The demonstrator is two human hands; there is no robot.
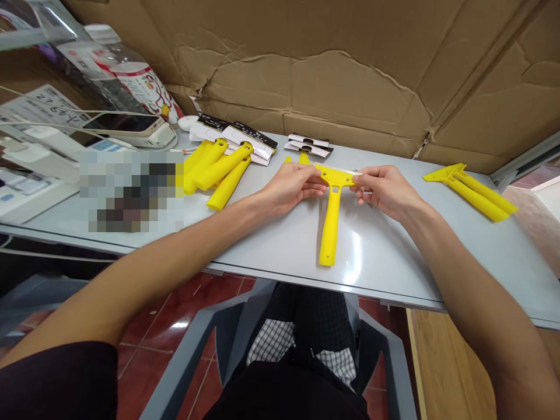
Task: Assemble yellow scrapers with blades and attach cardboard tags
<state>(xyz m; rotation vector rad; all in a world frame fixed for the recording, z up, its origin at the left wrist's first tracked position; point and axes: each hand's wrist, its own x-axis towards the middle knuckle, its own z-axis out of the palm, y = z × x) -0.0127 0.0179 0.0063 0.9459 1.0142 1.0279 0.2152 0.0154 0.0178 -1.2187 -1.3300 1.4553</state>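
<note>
A yellow scraper (331,221) with a T-shaped head is held between my two hands, its handle pointing down toward me over the white tabletop. My left hand (291,189) pinches the left end of the head. At the right end, my right hand (381,189) grips with thumb and fingers. A thin pale strip runs along the head's far edge. Just behind my left hand, part of another yellow piece (303,158) shows beside small black-and-white packets (308,144).
Several yellow scrapers (225,169) with black-and-white cards (238,139) lie left. Two yellow handles (479,189) with a scraper head rest at right. A phone (122,122), cables and plastic bottles (135,79) crowd the far left. Cardboard (328,87) stands behind the table. One patch at left is pixelated.
</note>
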